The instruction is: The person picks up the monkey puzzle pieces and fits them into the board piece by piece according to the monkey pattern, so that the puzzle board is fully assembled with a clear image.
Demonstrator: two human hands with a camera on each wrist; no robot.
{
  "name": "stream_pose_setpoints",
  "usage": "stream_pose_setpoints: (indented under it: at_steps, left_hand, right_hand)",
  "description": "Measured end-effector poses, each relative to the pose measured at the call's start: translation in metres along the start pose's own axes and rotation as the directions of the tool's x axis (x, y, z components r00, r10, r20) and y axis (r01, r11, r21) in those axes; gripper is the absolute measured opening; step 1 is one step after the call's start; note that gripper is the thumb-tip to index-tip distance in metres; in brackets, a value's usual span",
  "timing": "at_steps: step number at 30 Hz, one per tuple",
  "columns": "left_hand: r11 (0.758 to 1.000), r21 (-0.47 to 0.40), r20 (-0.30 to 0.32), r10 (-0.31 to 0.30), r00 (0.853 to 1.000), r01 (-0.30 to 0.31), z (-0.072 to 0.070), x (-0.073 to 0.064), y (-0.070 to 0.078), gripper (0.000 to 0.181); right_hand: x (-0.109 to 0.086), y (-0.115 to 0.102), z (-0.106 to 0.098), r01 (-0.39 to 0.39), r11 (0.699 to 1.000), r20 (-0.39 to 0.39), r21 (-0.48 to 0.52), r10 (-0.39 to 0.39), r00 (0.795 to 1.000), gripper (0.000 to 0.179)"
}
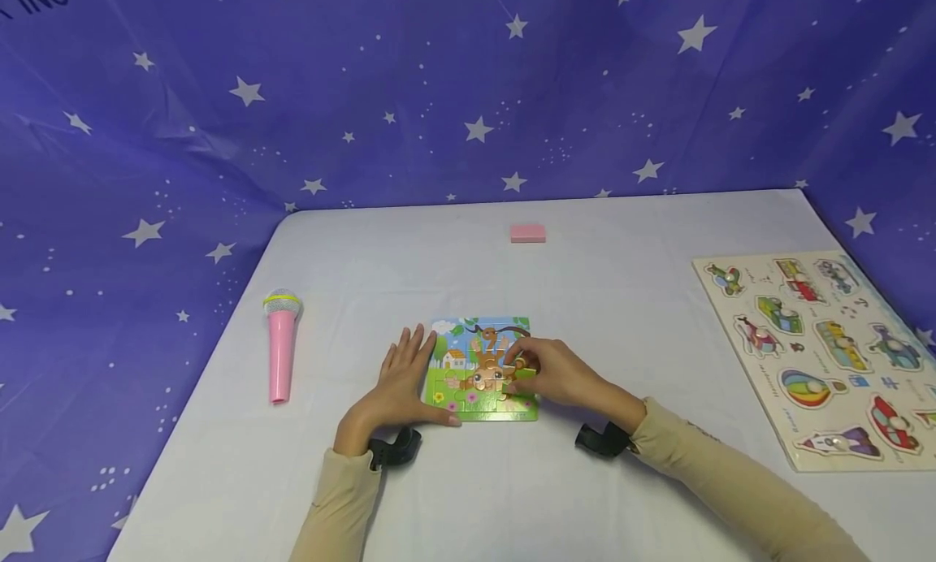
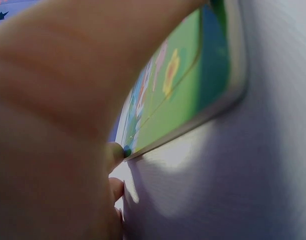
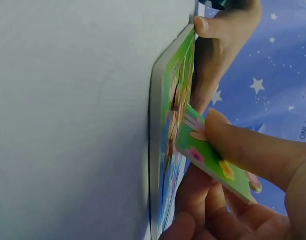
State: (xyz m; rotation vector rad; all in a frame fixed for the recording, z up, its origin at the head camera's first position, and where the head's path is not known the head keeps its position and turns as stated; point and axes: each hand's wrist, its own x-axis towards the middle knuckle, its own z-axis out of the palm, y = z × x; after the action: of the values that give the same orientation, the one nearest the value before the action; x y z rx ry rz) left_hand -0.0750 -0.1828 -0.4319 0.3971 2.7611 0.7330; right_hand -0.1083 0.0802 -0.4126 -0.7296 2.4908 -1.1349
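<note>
A jigsaw puzzle (image 1: 468,375) with a monkey, a house and flowers lies flat in a frame at the middle of the table. My left hand (image 1: 400,381) rests at its left side, fingers spread toward the upper left corner and thumb at the lower left edge. Over the puzzle's right part, my right hand (image 1: 559,371) pinches a puzzle piece (image 3: 210,157) between thumb and fingers. That piece is green with pink and yellow flowers and is tilted against the puzzle's face. My right fingers cover part of the picture.
A pink toy microphone (image 1: 281,355) lies on the left of the white-covered table (image 1: 380,261). Toward the back is a small pink block (image 1: 528,234). A wooden vehicle peg board (image 1: 790,367) lies at the right. A purple star-printed cloth (image 1: 409,83) hangs behind.
</note>
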Motion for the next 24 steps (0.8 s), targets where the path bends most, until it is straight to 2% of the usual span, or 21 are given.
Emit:
stream_pose_setpoints:
  at_steps: [4, 7, 12, 18, 24]
  left_hand:
    - [1.0, 0.0, 0.005, 0.0, 1.0, 0.0, 0.0, 0.0, 0.0, 0.129]
    - [1.0, 0.003, 0.006, -0.001, 1.0, 0.001, -0.001, -0.001, 0.001, 0.129]
    - [1.0, 0.006, -0.003, 0.001, 1.0, -0.001, 0.0, 0.0, 0.001, 0.129]
    - [1.0, 0.002, -0.003, 0.003, 1.0, -0.003, 0.0, 0.0, 0.001, 0.128]
    - [1.0, -0.005, -0.008, 0.006, 1.0, -0.006, 0.0, 0.0, 0.0, 0.128]
  right_hand:
    - [-0.001, 0.001, 0.0, -0.007, 1.0, 0.027, 0.015, 0.006, 1.0, 0.027]
    - [-0.001, 0.002, 0.002, 0.007, 1.0, 0.039, -0.013, -0.006, 0.999, 0.028]
    - [-0.003, -0.004, 0.009, 0.026, 0.988, -0.003, -0.155, -0.027, 1.0, 0.032]
    - [-0.009, -0.011, 0.017, 0.062, 0.942, -0.043, -0.331, -0.081, 0.996, 0.048]
    - [-0.012, -0.01, 0.017, 0.075, 0.935, -0.024, -0.347, -0.088, 0.996, 0.067]
